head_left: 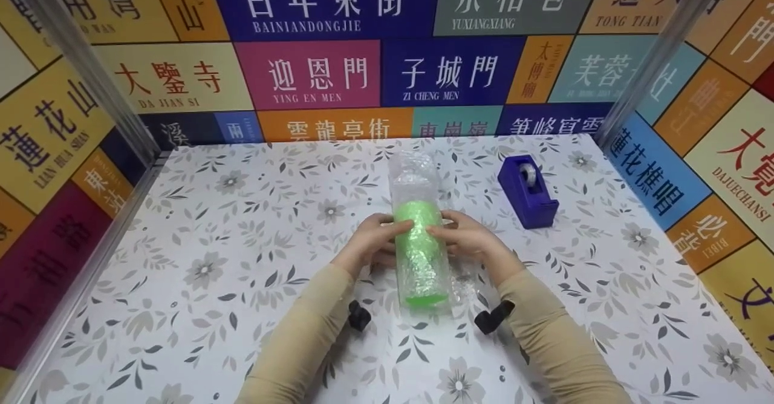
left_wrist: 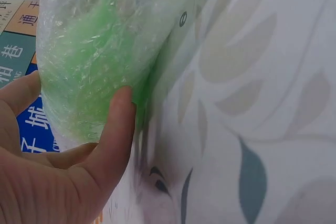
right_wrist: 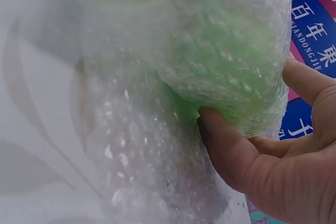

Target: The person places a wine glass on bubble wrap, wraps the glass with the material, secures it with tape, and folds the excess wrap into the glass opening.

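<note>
A bright green cylinder, wrapped in clear bubble wrap, lies lengthwise on the table before me. Spare wrap runs out beyond its far end, and more lies loose along its right side. From the left, my left hand grips the wrapped cylinder, thumb on top and fingers round the side. My right hand holds it the same way from the right, the two thumbs close together. In the right wrist view, the right thumb presses into the wrap where it meets the loose layer.
A purple tape dispenser with a roll of clear tape stands to the right, past my right hand. The table has a leaf-and-flower cover. Panels with coloured signs enclose the back and both sides.
</note>
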